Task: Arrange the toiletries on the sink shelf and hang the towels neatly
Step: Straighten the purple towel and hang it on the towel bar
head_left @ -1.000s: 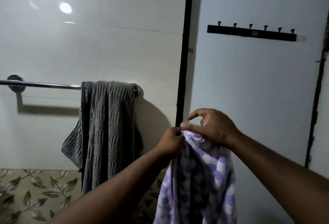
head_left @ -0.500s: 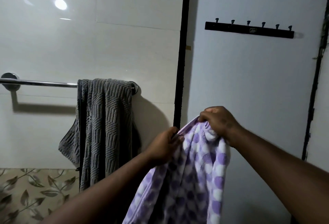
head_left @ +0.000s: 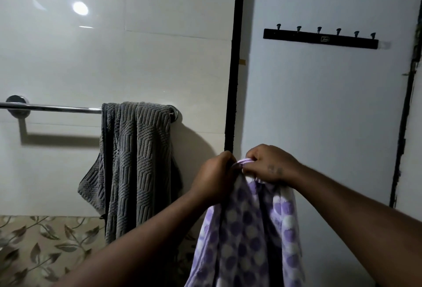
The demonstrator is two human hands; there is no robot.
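A purple and white checked towel hangs down from both of my hands at the lower middle of the view. My left hand grips its bunched top edge from the left. My right hand pinches the same edge from the right, and the two hands almost touch. A grey ribbed towel is draped over the right end of a chrome towel bar on the tiled wall, unevenly, with one corner sagging out to the left.
A black hook rail with several pegs is fixed high on the white door, above and right of my hands. A black door frame separates door and tiled wall. Leaf-patterned tiles run along the lower left.
My hands spread the purple towel's top edge apart half a second ago, then came back together. They now hold it bunched, at about the same height.
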